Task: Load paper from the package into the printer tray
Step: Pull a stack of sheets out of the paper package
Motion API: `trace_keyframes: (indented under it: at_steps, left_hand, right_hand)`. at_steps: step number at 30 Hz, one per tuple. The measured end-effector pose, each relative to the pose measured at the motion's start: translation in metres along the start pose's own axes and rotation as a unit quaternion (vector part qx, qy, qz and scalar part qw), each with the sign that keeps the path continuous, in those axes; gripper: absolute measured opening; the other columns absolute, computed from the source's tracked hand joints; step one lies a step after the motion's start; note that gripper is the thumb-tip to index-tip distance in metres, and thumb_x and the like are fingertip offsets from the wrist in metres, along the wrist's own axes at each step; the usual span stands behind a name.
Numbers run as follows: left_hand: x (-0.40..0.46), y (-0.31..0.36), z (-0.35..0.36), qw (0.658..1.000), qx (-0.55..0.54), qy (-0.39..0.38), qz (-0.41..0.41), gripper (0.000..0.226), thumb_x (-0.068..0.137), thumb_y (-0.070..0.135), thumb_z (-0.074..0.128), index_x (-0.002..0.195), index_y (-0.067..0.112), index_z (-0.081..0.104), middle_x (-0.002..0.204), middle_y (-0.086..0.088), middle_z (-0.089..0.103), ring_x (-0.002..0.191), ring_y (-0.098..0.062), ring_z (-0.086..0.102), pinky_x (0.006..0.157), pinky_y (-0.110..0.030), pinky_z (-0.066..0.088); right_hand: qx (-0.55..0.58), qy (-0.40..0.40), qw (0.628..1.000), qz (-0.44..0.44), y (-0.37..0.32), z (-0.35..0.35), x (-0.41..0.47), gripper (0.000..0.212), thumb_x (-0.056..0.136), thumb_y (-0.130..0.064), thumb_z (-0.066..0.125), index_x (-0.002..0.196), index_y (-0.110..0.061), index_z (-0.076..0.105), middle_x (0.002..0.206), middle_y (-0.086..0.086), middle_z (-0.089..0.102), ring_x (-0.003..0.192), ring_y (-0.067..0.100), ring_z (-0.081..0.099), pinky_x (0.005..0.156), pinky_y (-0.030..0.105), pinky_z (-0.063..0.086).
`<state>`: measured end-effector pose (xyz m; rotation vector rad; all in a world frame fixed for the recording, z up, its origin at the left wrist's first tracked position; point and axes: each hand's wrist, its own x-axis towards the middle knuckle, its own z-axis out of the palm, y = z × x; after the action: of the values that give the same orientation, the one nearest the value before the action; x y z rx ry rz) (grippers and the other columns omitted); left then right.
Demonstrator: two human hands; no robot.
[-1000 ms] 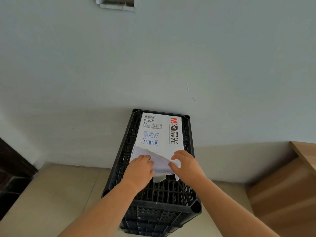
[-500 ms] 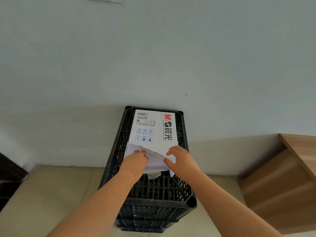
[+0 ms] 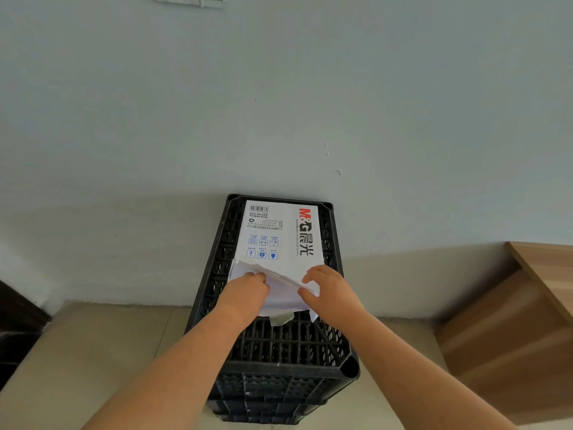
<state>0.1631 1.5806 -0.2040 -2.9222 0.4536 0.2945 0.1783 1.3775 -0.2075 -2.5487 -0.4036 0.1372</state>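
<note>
paper package [image 3: 280,234] flat on the black plastic lattice crate [image 3: 288,342], toward its far edge | left hand [image 3: 246,293] tucked under the torn wrapper flap [image 3: 279,287] | right hand [image 3: 330,294] pinching the flap's crinkly edge

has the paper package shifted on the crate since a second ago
No. The paper package lies at the same spot on the black crate, its far edge near the crate's far rim in each picture; only the camera moved.
</note>
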Motion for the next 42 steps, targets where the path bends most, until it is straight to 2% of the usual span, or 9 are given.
trace_keyframes:
  at_steps: [10,17,20,24,32,36,42]
  left_hand:
    - [0.000,-0.003,0.002,1.000,0.023,0.009,0.011,0.033,0.084,-0.007,0.050,0.115,0.003,0.057,0.125,-0.012,0.049,0.111,-0.027,0.048,0.077,-0.038,0.050]
    - [0.008,-0.007,0.013,1.000,-0.006,0.016,-0.004,0.031,0.087,0.000,0.052,0.118,0.005,0.057,0.119,-0.010,0.055,0.105,-0.025,0.054,0.081,-0.037,0.053]
    - [0.012,-0.009,0.015,1.000,-0.015,0.014,-0.004,0.032,0.086,-0.001,0.052,0.117,0.005,0.057,0.118,-0.009,0.056,0.104,-0.026,0.055,0.077,-0.036,0.053]
    - [0.014,-0.010,0.016,0.998,-0.051,0.010,-0.019,0.033,0.085,-0.001,0.052,0.117,0.005,0.055,0.116,-0.010,0.058,0.102,-0.027,0.057,0.079,-0.036,0.052]
    - [0.011,-0.007,0.019,0.999,-0.016,0.032,-0.001,0.033,0.085,-0.005,0.050,0.117,0.003,0.057,0.119,-0.011,0.055,0.107,-0.026,0.053,0.081,-0.037,0.052]
    - [0.016,-0.010,0.024,0.999,-0.034,0.033,-0.012,0.032,0.088,-0.001,0.051,0.119,0.002,0.055,0.119,-0.011,0.056,0.108,-0.025,0.054,0.083,-0.037,0.052]
    - [0.018,-0.013,0.025,0.997,-0.064,0.026,-0.017,0.030,0.087,0.003,0.052,0.117,0.004,0.056,0.115,-0.011,0.057,0.102,-0.027,0.057,0.078,-0.036,0.051]
  right_hand:
    - [0.002,0.005,1.000,-0.002,0.000,0.000,0.000,0.027,0.090,-0.037,0.058,0.112,-0.022,0.063,0.127,-0.008,0.055,0.117,0.013,0.050,0.098,0.031,0.042]
    - [0.004,0.004,1.000,0.000,0.001,0.002,-0.001,0.028,0.091,-0.038,0.058,0.113,-0.021,0.063,0.128,-0.008,0.055,0.118,0.014,0.050,0.099,0.031,0.042]
    - [0.005,0.006,1.000,-0.001,0.001,0.002,-0.001,0.028,0.090,-0.039,0.058,0.112,-0.022,0.063,0.128,-0.008,0.055,0.118,0.013,0.050,0.099,0.032,0.042]
    - [0.004,0.004,1.000,-0.002,-0.001,0.001,-0.001,0.028,0.090,-0.038,0.058,0.112,-0.022,0.062,0.127,-0.007,0.055,0.117,0.014,0.050,0.099,0.034,0.043]
    - [-0.001,0.001,1.000,-0.001,-0.003,0.001,-0.004,0.026,0.090,-0.038,0.058,0.111,-0.022,0.061,0.124,-0.008,0.055,0.114,0.015,0.050,0.099,0.036,0.042]
    - [-0.005,0.001,1.000,-0.003,-0.003,0.002,-0.004,0.027,0.090,-0.038,0.058,0.111,-0.021,0.061,0.125,-0.007,0.056,0.114,0.015,0.051,0.098,0.036,0.043]
    - [-0.003,0.001,1.000,0.000,-0.002,0.003,-0.003,0.028,0.090,-0.039,0.057,0.112,-0.021,0.062,0.126,-0.007,0.055,0.116,0.015,0.050,0.100,0.037,0.041]
